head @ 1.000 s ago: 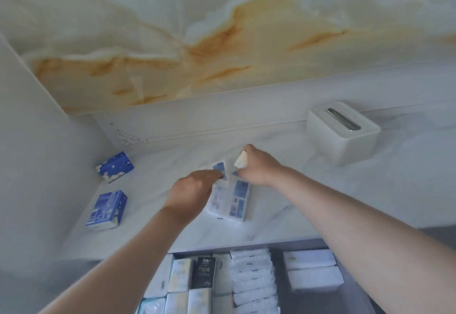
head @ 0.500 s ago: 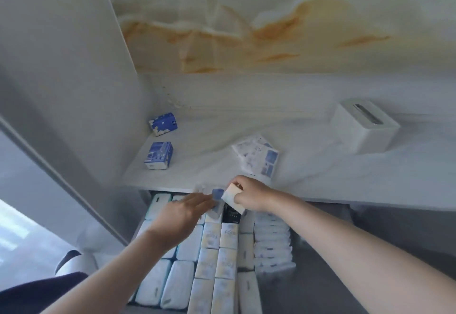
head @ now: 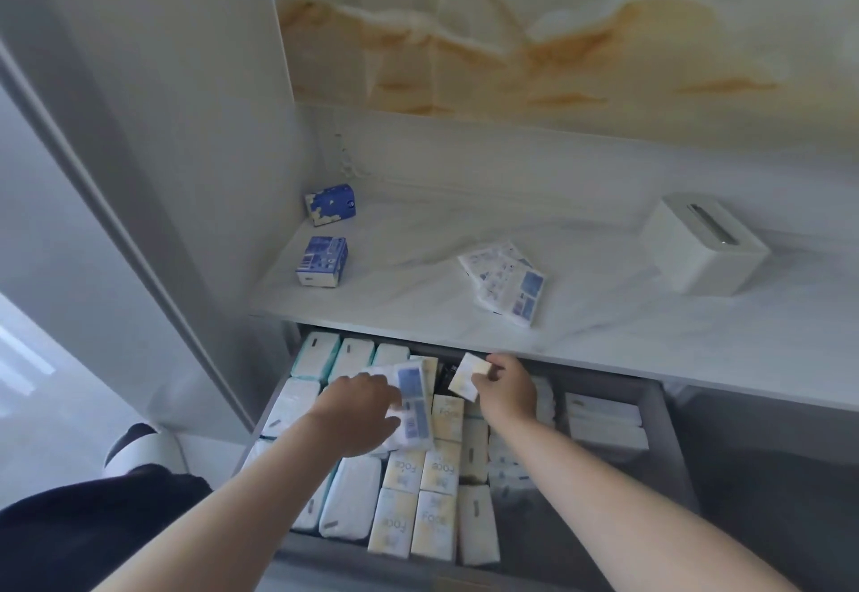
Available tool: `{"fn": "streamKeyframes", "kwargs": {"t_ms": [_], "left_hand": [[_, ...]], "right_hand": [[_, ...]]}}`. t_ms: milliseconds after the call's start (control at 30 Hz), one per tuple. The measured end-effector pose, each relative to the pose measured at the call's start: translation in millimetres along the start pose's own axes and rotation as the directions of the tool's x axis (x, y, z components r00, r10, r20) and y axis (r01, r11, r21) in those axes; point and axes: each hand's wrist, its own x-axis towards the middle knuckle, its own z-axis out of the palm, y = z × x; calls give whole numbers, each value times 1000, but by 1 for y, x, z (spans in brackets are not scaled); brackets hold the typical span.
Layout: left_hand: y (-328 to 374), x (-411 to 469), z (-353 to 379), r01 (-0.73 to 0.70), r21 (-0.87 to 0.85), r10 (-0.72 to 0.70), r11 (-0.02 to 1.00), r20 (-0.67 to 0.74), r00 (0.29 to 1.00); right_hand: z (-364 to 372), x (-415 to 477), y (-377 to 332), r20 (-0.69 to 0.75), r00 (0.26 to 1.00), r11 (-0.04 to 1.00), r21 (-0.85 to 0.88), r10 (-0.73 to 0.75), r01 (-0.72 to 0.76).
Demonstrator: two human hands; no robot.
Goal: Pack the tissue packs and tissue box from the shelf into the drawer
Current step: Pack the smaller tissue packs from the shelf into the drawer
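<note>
Left hand (head: pixel 360 410) grips blue-white tissue pack (head: pixel 411 405) over drawer (head: pixel 669 442).

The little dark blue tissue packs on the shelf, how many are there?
2. One blue pack lies at the shelf's back left corner by the wall; the other blue pack stands just in front of it, nearer the drawer. None seem hidden.
</note>
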Motion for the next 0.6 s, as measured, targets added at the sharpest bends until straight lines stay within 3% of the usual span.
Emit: {"fn": "streamKeyframes", "kwargs": {"t_ms": [167,333,500,600], "left_hand": [[-1,14,9,116,-82,-123,990,-97,988],[-4,27,19,225,-180,-227,958,11,974],[-11,37,20,273,-271,-260,923,85,962],[-8,39,16,303,-279,-299,911,59,952]], "right_hand": [[10,10,2,111,994,997,-82,-7,16],[23,17,0,343,939,963,-260,24,70],[25,15,-4,204,975,984,-168,90,-56],[28,7,-10,233,969,967,-254,83,-22]]}}
